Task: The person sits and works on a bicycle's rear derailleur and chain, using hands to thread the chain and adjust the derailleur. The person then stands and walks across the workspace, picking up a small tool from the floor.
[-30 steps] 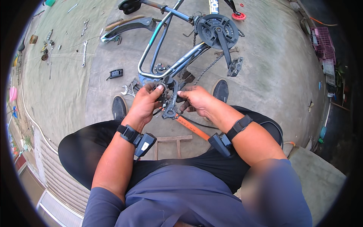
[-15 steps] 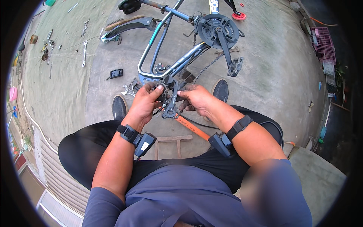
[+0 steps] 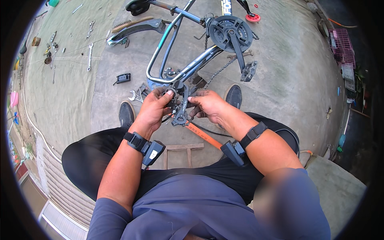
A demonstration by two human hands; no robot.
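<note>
A black rear derailleur (image 3: 183,107) hangs at the rear end of the blue and silver bicycle frame (image 3: 193,69), between my two hands. My left hand (image 3: 154,105) is closed round its left side, with the thumb pressed on the upper part near the frame end. From the right, the blackened fingers of my right hand (image 3: 209,105) curl in and pinch the edge of the derailleur's cage. Whether those fingertips also hold something small is hidden. A thin black cable loops beneath the derailleur. Above, the chain (image 3: 218,75) droops from near the crankset (image 3: 231,33) toward my right hand.
Wrenches (image 3: 137,95) lie by my left hand, a black folding tool (image 3: 122,78) farther left. Another wrench (image 3: 90,57) and small parts lie on the mat. An orange bar (image 3: 204,135) slants below my hands, near a wooden frame (image 3: 184,148). A pedal (image 3: 249,71) juts out at right.
</note>
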